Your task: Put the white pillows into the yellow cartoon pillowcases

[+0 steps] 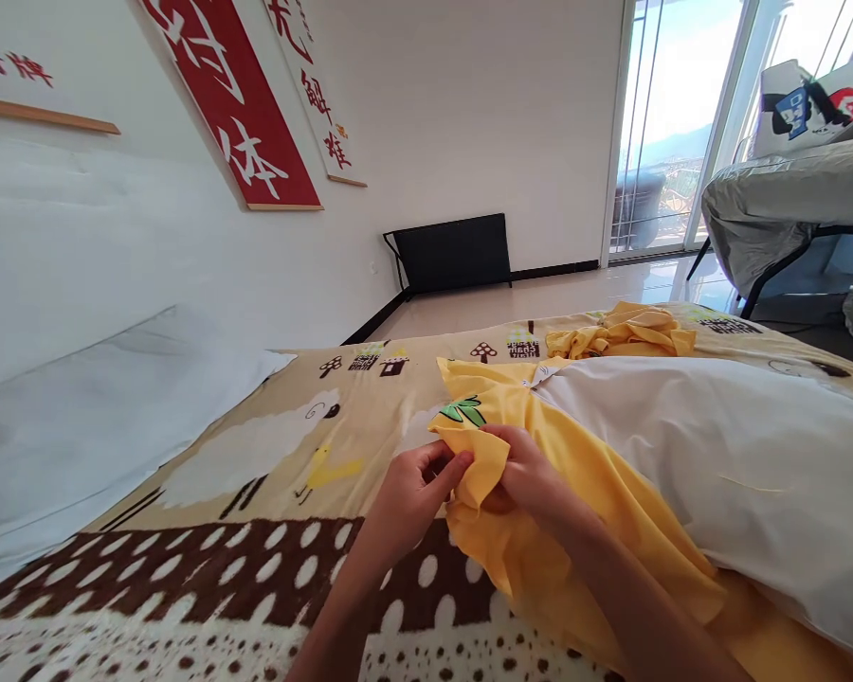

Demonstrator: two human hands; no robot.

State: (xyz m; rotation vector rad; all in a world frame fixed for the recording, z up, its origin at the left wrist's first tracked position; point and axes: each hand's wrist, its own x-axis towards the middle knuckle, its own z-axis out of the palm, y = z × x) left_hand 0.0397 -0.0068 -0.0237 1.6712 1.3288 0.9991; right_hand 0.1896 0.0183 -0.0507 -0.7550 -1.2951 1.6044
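Note:
Between my hands is the edge of a yellow pillowcase (604, 474) with a green leaf print. My left hand (419, 483) pinches the fabric with thumb and fingers. Beside it, my right hand (533, 474) is closed on the same folded edge, its fingertips partly hidden by the cloth. A plump white pillow (697, 436) lies to the right, with the yellow fabric along its near and left sides. At the pillow's far left corner, a small white tag shows against the yellow cloth.
Beneath everything spreads a beige and brown blanket (256, 445) printed with animals. Crumpled yellow cloth (626, 332) lies at its far edge. Smooth white fabric (128, 398) rests at left against the wall. Beyond are a black folded panel (455, 254) and a grey-covered piece of furniture (789, 199).

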